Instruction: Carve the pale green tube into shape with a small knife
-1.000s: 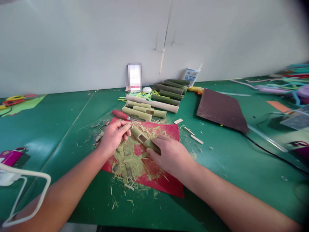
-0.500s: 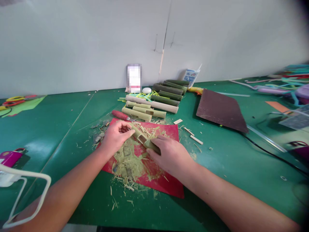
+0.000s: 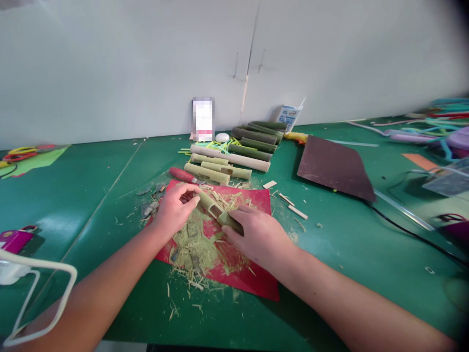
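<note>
A pale green bamboo tube (image 3: 207, 202) with a rectangular opening cut in its side lies slanted between my hands. My right hand (image 3: 258, 232) is wrapped over its near right end. At the upper left end, the fingers of my left hand (image 3: 178, 208) are curled with the thumb against the tube's edge; part of those fingers is hidden. Beneath is a red sheet (image 3: 262, 278) strewn with bamboo shavings (image 3: 196, 244) and dust. Just beyond the left hand rests a red-handled tool (image 3: 182, 175), its metal end partly among shavings.
Several bamboo tubes (image 3: 234, 159) lie in rows behind the sheet, near a phone-like screen (image 3: 203, 119) and a drink carton (image 3: 289, 117). A dark brown board (image 3: 333, 168) sits to the right, with a black cable (image 3: 406, 227). A white metal frame (image 3: 69, 288) stands at the lower left.
My left thumb has drawn back slightly to the left, along the tube's upper end. The right hand and the tube hold nearly the same place.
</note>
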`<control>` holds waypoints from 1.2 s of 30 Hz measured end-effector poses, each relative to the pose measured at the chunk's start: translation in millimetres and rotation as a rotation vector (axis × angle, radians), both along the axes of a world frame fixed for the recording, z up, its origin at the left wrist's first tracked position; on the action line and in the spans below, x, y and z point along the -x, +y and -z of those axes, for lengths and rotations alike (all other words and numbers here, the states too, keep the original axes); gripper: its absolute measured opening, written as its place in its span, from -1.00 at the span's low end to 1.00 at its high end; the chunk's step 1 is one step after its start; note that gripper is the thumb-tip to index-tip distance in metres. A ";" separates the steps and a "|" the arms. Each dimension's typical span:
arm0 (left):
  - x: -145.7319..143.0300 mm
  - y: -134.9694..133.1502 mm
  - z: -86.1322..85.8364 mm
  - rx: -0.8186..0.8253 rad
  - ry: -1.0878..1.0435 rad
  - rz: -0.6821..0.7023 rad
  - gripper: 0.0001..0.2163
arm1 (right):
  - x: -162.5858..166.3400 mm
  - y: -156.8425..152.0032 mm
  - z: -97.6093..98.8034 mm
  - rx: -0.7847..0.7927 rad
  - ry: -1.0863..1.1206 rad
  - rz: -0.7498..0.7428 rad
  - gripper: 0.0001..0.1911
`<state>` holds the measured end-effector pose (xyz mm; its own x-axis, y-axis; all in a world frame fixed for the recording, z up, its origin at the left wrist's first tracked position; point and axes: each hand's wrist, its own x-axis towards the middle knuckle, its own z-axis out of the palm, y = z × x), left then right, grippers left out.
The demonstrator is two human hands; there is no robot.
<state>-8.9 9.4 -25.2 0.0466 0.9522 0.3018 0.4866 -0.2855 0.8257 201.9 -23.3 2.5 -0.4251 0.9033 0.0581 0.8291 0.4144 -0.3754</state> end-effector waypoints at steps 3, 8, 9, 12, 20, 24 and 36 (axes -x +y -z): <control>-1.3 -0.1 -1.9 0.023 -0.083 -0.027 -0.76 | -0.5 0.1 1.3 -0.007 0.004 0.003 -0.86; -1.0 -0.2 -4.6 0.014 -0.023 -0.104 -0.92 | -0.4 0.1 1.0 -0.006 -0.001 0.003 -0.85; -0.4 0.2 -4.2 0.011 -0.019 -0.107 -0.92 | -0.3 0.1 0.3 -0.003 -0.002 0.004 -0.85; 2.2 2.8 -1.1 0.001 -0.089 -0.081 -0.89 | 0.0 0.0 -1.5 -0.002 0.002 0.005 -0.85; 11.5 8.0 0.6 -0.074 0.062 -0.113 -0.89 | -0.7 0.4 -0.2 0.001 0.013 0.006 -0.85; 12.2 9.2 -1.7 -0.097 0.186 -0.155 -0.89 | -0.5 0.2 -0.1 0.005 0.005 0.004 -0.84; 9.9 13.8 3.0 -0.193 0.274 -0.075 -0.86 | 0.6 1.1 2.3 0.000 0.011 0.008 -0.83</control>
